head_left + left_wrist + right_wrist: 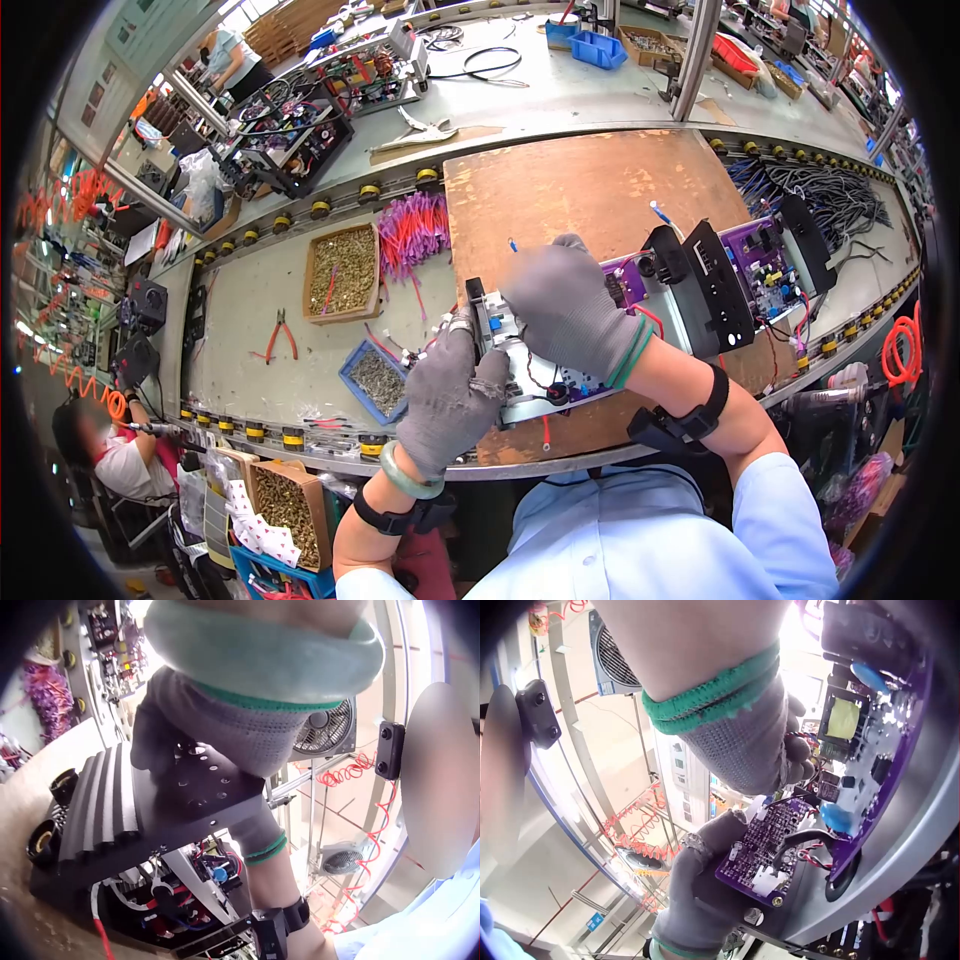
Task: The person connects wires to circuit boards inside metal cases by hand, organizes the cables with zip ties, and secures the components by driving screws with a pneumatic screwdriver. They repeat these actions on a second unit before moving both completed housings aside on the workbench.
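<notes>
Both hands wear grey knit gloves. My left hand grips the black end panel of an electronics unit; ridged strips and two round brass-centred terminals show on the panel. In the right wrist view the left fingers lie at the edge of a small purple circuit board full of components. My right hand is over the unit, its curled fingers pinching thin twisted wires. Beside them stands a larger purple board with blue capacitors. The right fingertips are partly hidden.
A second unit with a black panel stands to the right on the wooden board. Left lie a box of brass-coloured parts, a blue tray of small metal parts, red-handled pliers and a purple-pink wire bundle.
</notes>
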Demonstrator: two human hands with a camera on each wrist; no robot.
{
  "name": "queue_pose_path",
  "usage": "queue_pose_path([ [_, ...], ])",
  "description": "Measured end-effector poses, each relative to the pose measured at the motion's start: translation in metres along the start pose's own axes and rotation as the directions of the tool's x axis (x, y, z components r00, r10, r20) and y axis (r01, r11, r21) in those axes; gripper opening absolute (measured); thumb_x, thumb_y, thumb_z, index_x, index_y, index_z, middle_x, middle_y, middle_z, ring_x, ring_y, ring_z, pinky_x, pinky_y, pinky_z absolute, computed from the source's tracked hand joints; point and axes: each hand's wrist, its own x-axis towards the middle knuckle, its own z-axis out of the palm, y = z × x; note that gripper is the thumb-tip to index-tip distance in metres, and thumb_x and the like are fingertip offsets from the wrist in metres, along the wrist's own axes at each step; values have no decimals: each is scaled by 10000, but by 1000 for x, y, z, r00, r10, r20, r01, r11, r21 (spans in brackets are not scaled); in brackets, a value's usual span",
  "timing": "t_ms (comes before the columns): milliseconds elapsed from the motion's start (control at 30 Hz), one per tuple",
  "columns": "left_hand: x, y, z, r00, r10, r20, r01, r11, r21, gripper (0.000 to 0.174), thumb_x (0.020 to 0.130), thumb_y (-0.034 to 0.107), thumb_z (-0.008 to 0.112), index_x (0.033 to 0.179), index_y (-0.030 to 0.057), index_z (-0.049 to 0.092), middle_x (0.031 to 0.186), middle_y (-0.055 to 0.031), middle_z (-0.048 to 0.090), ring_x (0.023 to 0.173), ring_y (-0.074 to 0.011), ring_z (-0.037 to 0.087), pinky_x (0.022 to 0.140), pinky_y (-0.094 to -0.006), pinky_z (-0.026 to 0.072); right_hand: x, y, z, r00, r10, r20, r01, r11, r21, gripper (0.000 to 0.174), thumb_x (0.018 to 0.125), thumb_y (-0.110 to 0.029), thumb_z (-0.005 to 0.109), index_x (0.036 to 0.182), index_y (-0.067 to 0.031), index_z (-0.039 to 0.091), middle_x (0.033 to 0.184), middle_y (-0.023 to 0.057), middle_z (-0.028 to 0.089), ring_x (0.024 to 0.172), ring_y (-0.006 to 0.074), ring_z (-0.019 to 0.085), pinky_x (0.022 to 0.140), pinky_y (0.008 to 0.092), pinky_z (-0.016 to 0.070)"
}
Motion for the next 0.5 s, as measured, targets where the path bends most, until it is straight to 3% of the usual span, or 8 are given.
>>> queue_pose_path([
  [133, 0, -6, 1, 1000, 0, 9, 0, 1000, 5, 321, 895, 236, 593, 1076, -29, 577, 868, -256, 635, 818, -445, 652, 715, -536, 517, -3, 1, 6, 998, -54, -22, 54, 998, 20, 54, 694, -108, 666, 739, -108, 696, 736, 114, 675, 800, 281, 665, 883, 457, 428],
  [200, -3, -18, 7, 939, 343, -34, -319, 903, 287, 212, 841, 106, 645, 1023, -2, 626, 902, -189, 597, 710, -329, 639, 561, -426, 495, -2, -2, 4, 999, -42, -9, 42, 999, 11, 46, 682, -109, 663, 727, -105, 672, 731, 101, 661, 785, 276, 662, 882, 440, 434],
  [300, -3, -24, 10, 909, 413, -53, -377, 871, 315, 240, 786, 99, 674, 999, -2, 632, 925, -183, 569, 711, -313, 628, 528, -418, 483, -2, -2, 2, 1000, 11, 10, -10, 1000, -25, 48, 671, -112, 661, 717, -103, 651, 724, 88, 646, 767, 269, 659, 886, 422, 438],
  [367, -3, -25, 8, 912, 409, -39, -376, 869, 322, 232, 797, 104, 667, 998, -4, 632, 925, -179, 568, 713, -312, 629, 532, -418, 483, -3, 0, 2, 999, 52, 16, -51, 997, -54, 51, 671, -115, 663, 721, -104, 653, 722, 87, 645, 763, 267, 659, 889, 421, 437],
  [433, -2, -19, 7, 912, 409, -26, -379, 866, 327, 224, 808, 110, 660, 997, -6, 632, 926, -175, 568, 715, -311, 629, 535, -418, 483, -4, 4, 4, 998, 45, -52, -43, 999, 31, 47, 658, -108, 661, 703, -109, 645, 722, 86, 645, 755, 267, 657, 885, 422, 435],
  [500, -1, -5, 2, 999, 51, -9, -52, 997, -58, 201, 857, 115, 626, 1017, -7, 627, 897, -155, 596, 703, -303, 636, 550, -411, 488, -3, 0, 6, 998, 33, -62, -32, 999, 20, 46, 653, -105, 661, 694, -110, 641, 720, 87, 643, 754, 269, 656, 883, 426, 433],
])
